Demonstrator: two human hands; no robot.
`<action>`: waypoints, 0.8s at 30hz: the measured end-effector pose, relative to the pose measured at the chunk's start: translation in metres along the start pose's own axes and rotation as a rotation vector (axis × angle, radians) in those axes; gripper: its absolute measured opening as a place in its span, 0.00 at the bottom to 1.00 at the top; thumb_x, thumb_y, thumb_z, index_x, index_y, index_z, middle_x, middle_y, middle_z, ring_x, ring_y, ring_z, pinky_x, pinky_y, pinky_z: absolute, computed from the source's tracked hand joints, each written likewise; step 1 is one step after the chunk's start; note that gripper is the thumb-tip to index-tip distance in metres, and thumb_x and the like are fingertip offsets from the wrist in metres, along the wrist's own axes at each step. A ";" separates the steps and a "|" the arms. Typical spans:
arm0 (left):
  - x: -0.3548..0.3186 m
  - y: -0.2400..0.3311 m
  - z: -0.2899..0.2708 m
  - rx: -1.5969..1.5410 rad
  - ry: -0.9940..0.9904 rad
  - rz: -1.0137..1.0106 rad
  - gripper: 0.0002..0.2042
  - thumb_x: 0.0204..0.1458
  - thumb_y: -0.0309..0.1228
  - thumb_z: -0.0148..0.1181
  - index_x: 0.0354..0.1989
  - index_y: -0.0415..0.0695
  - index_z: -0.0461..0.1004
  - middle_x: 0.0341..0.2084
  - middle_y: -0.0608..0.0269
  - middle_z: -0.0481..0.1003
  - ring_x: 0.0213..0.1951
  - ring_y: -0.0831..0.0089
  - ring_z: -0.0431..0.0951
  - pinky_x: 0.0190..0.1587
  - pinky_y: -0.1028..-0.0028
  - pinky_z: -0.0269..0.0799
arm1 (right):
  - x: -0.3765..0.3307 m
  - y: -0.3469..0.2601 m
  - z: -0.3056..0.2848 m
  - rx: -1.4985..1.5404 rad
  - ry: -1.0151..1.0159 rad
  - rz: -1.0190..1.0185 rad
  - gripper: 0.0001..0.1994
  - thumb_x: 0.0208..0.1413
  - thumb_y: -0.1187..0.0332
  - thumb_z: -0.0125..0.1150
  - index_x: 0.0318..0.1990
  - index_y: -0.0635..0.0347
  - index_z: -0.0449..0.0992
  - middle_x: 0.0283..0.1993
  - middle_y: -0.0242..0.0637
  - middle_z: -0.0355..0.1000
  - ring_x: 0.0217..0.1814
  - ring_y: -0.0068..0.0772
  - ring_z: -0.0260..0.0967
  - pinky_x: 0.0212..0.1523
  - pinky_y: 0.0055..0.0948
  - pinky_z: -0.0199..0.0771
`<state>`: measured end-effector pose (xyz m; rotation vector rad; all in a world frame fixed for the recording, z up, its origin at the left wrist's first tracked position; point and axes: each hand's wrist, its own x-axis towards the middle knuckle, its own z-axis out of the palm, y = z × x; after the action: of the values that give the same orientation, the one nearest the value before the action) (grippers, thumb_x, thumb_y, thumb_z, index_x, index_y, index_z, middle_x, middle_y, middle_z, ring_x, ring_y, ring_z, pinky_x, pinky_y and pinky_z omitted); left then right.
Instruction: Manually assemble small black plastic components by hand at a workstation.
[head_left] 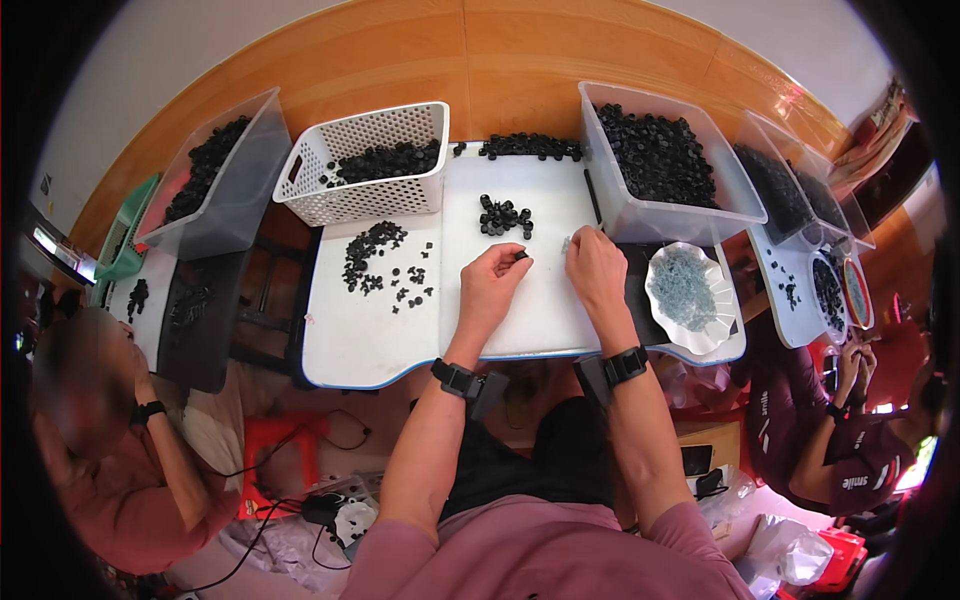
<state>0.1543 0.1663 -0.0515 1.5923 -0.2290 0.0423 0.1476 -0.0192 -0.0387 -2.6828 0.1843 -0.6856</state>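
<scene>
Counter (375, 342), smooth and white, spreads wide, with a glossy scalloped plate (690, 341) of translucent bluish bits (685, 290) toward its right. The left hand (490, 283) pinches a stubby black part (521, 255) in its fingers, left of and apart from the curled right hand (598, 268), its long axis unclear. A pale speck (566, 244) shows at the right fingertips; whether they grip it, I cannot tell.

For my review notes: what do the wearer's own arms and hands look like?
The left hand and right hand are ungloved. Each wrist wears a black strap with a dark, boxy module on its inner side. The forearms are bare below short, plain, dusty-pink sleeves.
</scene>
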 end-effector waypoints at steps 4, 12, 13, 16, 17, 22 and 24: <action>0.004 0.001 -0.001 0.013 0.026 0.010 0.11 0.59 0.24 0.68 0.48 0.35 0.81 0.38 0.63 0.84 0.38 0.80 0.81 0.46 0.78 0.77 | -0.014 -0.005 0.006 0.247 0.169 0.011 0.04 0.60 0.70 0.62 0.37 0.61 0.77 0.35 0.46 0.79 0.34 0.52 0.80 0.37 0.46 0.78; 0.006 -0.009 -0.002 0.047 0.159 0.091 0.12 0.56 0.26 0.71 0.47 0.36 0.83 0.37 0.62 0.83 0.38 0.78 0.82 0.44 0.77 0.78 | -0.023 -0.009 0.008 0.513 0.268 0.039 0.03 0.57 0.74 0.65 0.37 0.60 0.78 0.31 0.45 0.78 0.30 0.45 0.79 0.33 0.41 0.77; 0.006 -0.009 -0.004 0.054 0.160 0.094 0.12 0.56 0.27 0.71 0.47 0.37 0.83 0.37 0.62 0.83 0.38 0.77 0.81 0.44 0.76 0.77 | -0.023 -0.011 0.009 0.524 0.253 0.014 0.03 0.58 0.74 0.64 0.38 0.60 0.77 0.31 0.45 0.78 0.30 0.45 0.79 0.33 0.40 0.77; 0.008 0.006 -0.008 0.050 0.147 0.108 0.11 0.56 0.28 0.71 0.46 0.38 0.84 0.37 0.61 0.83 0.36 0.76 0.81 0.42 0.75 0.77 | -0.024 -0.009 0.009 0.525 0.231 0.024 0.03 0.58 0.74 0.64 0.38 0.61 0.77 0.31 0.45 0.78 0.29 0.45 0.79 0.33 0.40 0.77; 0.014 0.017 -0.010 0.160 0.157 0.130 0.11 0.55 0.28 0.71 0.45 0.37 0.84 0.36 0.60 0.84 0.36 0.76 0.81 0.42 0.75 0.77 | -0.025 -0.001 0.010 0.534 0.243 0.038 0.03 0.58 0.75 0.64 0.38 0.61 0.77 0.31 0.46 0.78 0.29 0.45 0.78 0.33 0.40 0.77; 0.074 0.085 -0.067 0.482 0.321 0.400 0.12 0.56 0.28 0.69 0.48 0.38 0.83 0.39 0.56 0.83 0.36 0.71 0.81 0.43 0.70 0.77 | -0.024 -0.004 0.009 0.611 0.289 0.059 0.03 0.58 0.75 0.63 0.38 0.61 0.77 0.31 0.45 0.78 0.30 0.45 0.79 0.33 0.39 0.77; 0.102 0.106 -0.098 0.693 0.352 0.528 0.12 0.55 0.26 0.68 0.48 0.38 0.82 0.38 0.53 0.81 0.37 0.63 0.82 0.43 0.68 0.77 | -0.020 -0.010 0.009 0.648 0.305 0.047 0.03 0.58 0.75 0.63 0.38 0.61 0.78 0.31 0.45 0.78 0.30 0.45 0.79 0.34 0.39 0.78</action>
<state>0.2476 0.2494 0.0734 2.1270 -0.3782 0.8842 0.1348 -0.0027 -0.0509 -1.9489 0.0814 -0.9460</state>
